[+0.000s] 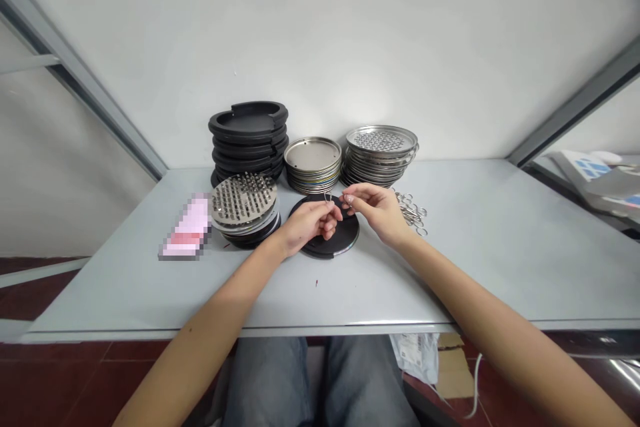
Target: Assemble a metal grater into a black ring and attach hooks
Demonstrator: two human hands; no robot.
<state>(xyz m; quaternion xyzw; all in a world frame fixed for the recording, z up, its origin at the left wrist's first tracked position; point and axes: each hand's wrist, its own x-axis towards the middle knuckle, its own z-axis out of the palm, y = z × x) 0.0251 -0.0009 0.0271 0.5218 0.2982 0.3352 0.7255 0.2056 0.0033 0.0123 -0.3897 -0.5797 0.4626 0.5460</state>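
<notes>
Above a round black disc (345,235) on the table, my two hands are close together with their fingertips nearly meeting. My left hand (311,223) is closed in a pinch on a small metal ring (328,197), which pokes up past the thumb and finger. Thumb and index finger of my right hand (380,212) are pressed together on something too small to make out. Just right of that hand lies a pile of small metal ring pieces (414,213), partly hidden behind it. The left hand and wrist cover part of the black disc.
At the back stand stacks of thick black round bases (249,121), shallow metal plates (313,155) and perforated metal discs (381,140). A studded metal disc (243,199) tops a nearer stack on the left. Beside it is a blurred pink item (187,227).
</notes>
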